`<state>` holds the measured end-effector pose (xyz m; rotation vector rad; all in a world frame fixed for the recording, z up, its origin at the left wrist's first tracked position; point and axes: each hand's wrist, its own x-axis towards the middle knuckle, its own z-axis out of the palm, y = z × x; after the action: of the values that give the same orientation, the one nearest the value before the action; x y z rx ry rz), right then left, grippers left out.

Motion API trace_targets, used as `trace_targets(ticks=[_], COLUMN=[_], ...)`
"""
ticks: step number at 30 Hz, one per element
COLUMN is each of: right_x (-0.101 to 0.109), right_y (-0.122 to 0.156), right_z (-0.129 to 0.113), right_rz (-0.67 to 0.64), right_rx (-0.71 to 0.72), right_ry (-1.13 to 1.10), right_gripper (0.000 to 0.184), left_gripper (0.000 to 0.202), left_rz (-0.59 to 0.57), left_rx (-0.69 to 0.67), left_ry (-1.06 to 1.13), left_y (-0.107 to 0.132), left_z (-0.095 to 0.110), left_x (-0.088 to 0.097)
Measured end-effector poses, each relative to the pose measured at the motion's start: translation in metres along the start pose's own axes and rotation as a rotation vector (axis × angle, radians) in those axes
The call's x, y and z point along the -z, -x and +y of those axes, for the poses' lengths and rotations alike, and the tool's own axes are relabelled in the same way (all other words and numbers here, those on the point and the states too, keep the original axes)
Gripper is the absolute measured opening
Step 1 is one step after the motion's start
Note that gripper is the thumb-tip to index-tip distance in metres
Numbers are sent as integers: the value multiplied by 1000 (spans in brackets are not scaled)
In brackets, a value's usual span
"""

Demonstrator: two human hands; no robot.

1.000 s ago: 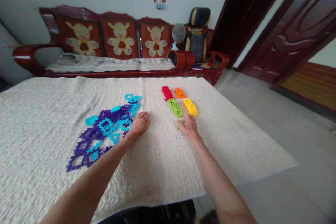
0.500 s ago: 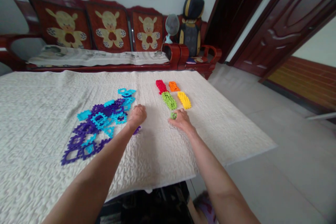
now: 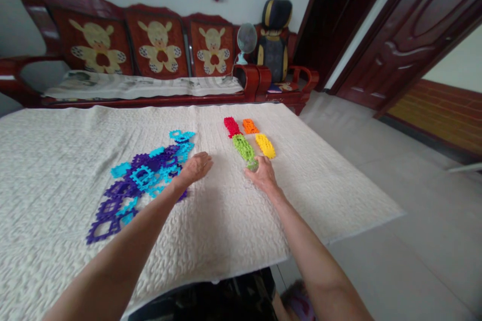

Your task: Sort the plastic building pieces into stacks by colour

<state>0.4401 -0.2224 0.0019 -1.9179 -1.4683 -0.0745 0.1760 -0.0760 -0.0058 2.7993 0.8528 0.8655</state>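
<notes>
My right hand (image 3: 262, 173) grips a light green interlocking tile (image 3: 252, 164) at the near end of a green row of tiles (image 3: 243, 147). Beyond that row lie red tiles (image 3: 231, 127), with orange tiles (image 3: 250, 126) and yellow tiles (image 3: 265, 146) to their right. My left hand (image 3: 199, 165) hovers or rests by the right side of a loose heap of purple tiles (image 3: 120, 186) and light blue tiles (image 3: 143, 175). Its fingers are curled together, and whatever they may hold is hidden.
A cream quilted cloth (image 3: 324, 190) covers the table. Behind it stand a wooden sofa (image 3: 252, 83) with bear-patterned cushions (image 3: 158, 52), a small fan (image 3: 247, 39) and a chair with a massage pad (image 3: 274, 55). A person's head and clothing (image 3: 299, 303) show partly below the near edge.
My right hand has moved slightly right, bringing the green tile up to the near end of the green row. My left hand has shifted slightly right. The view has tilted a little.
</notes>
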Motion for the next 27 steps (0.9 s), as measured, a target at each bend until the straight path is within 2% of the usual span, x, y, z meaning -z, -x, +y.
trace_targets(ticks=[3, 7, 12, 17, 23, 27], right_x=[-4, -10, -16, -21, -21, -15], right_y=[-4, -13, -23, -22, -19, -17], right_z=[3, 4, 2, 2, 1, -3], right_rz=[38, 86, 113, 112, 126, 155], right_rx=[25, 48, 49, 29, 78, 157], right_ry=[-4, 19, 20, 13, -4, -54], right_gripper=[49, 50, 50, 56, 54, 48], left_gripper=[22, 26, 29, 28, 26, 25], left_rz=[14, 51, 42, 47, 0, -112], left_rx=[29, 96, 92, 88, 132, 166], left_ry=[-8, -37, -43, -42, -2, 103], left_y=[-5, 1, 5, 5, 0, -7], left_z=[8, 11, 8, 8, 14, 5], left_x=[-14, -25, -28, -28, -19, 4])
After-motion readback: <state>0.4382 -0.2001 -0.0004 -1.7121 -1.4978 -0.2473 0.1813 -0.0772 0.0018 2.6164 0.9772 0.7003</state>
